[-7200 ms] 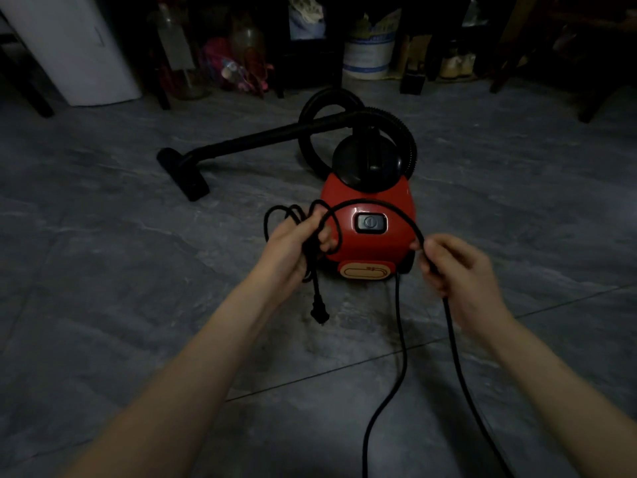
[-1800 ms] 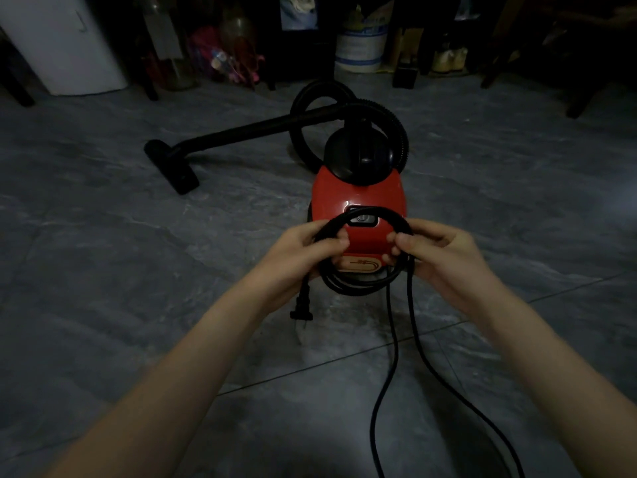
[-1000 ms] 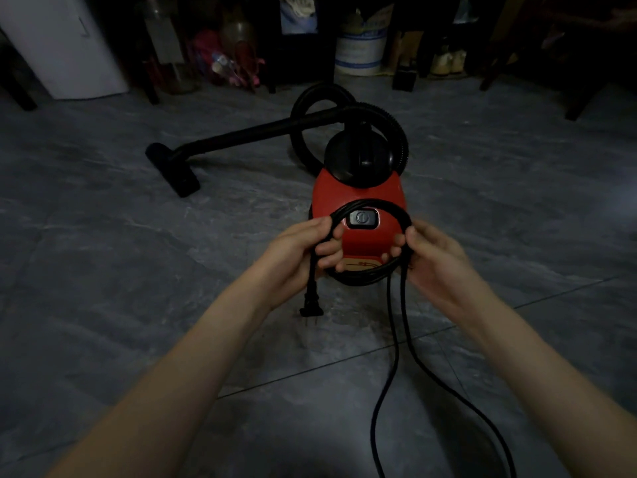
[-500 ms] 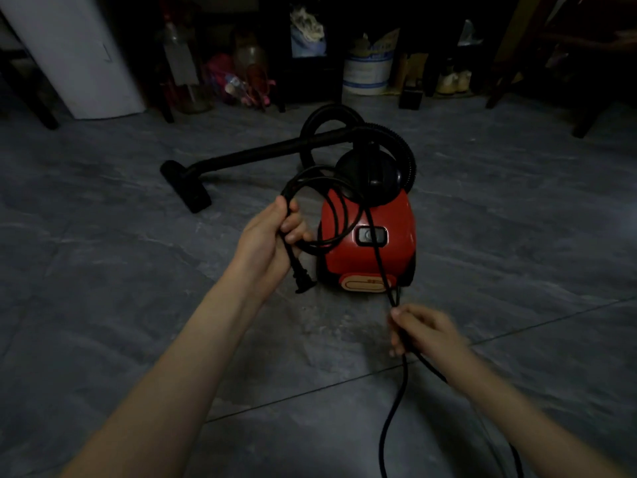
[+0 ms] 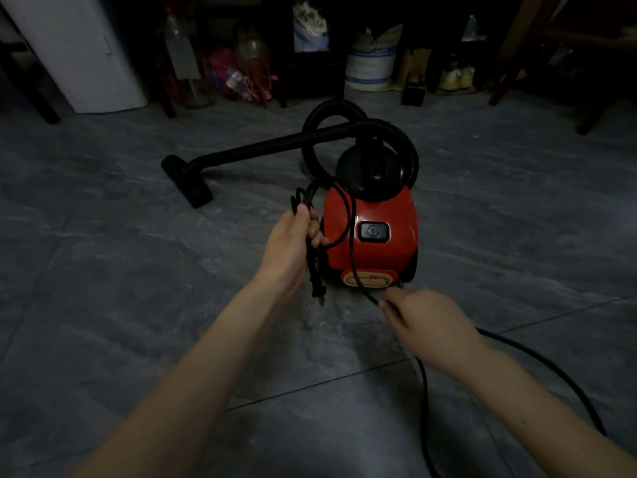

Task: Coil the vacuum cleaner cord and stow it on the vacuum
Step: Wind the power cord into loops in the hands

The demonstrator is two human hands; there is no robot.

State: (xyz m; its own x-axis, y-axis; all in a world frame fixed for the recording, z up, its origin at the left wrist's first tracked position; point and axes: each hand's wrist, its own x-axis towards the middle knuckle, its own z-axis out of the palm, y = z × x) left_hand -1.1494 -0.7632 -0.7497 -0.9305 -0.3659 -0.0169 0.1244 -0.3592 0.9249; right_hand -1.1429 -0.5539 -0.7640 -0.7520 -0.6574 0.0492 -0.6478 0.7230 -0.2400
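Note:
A small red vacuum cleaner [image 5: 386, 215] stands on the grey tiled floor, its black hose [image 5: 410, 150] looped behind it. My left hand [image 5: 291, 243] is closed around several loops of the black cord [image 5: 351, 236] just left of the vacuum, and the plug [image 5: 319, 288] hangs below my fist. One strand runs from those loops down across the red front to my right hand [image 5: 427, 322], which pinches it in front of the vacuum's base. The loose cord [image 5: 537, 360] trails from there over the floor to the lower right.
The black wand and floor nozzle [image 5: 188, 181] lie to the vacuum's left. A white appliance [image 5: 79, 53] stands at the back left. Bottles, a white bucket [image 5: 370, 69] and other clutter line the dark back wall. Dark furniture legs [image 5: 586, 112] stand at the far right.
My hands have parted from the coil held between them. My left hand keeps the loops left of the vacuum; my right hand slid down the cord to a point in front of the base.

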